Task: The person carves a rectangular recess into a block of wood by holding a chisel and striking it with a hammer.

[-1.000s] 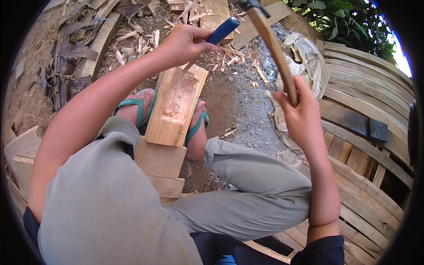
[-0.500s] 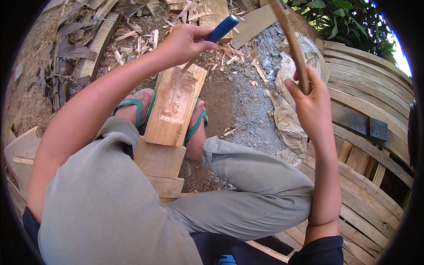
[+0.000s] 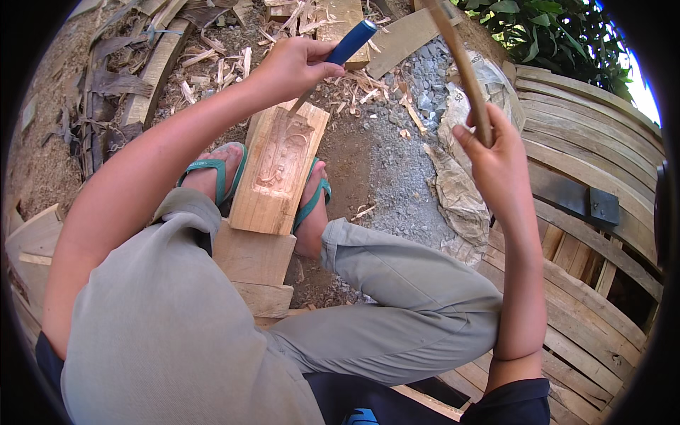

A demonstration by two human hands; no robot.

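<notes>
The left hand (image 3: 301, 69) grips a blue-handled chisel (image 3: 353, 42), its tip at the far end of a hollowed wooden block (image 3: 263, 211) between sandalled feet (image 3: 309, 225); the right hand (image 3: 497, 159) grips a wooden handle (image 3: 464, 67)

And the top edge crops the head off this hammer (image 3: 467, 71), while the left hand (image 3: 294, 69) covers the blue-handled chisel (image 3: 353, 42) around its middle!

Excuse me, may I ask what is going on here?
The person's left hand holds a blue-handled chisel, its blade at the far end of the recess in a pale rectangular wooden block lying between the person's feet. The right hand grips a long brown wooden handle, its upper end out of view.
</notes>
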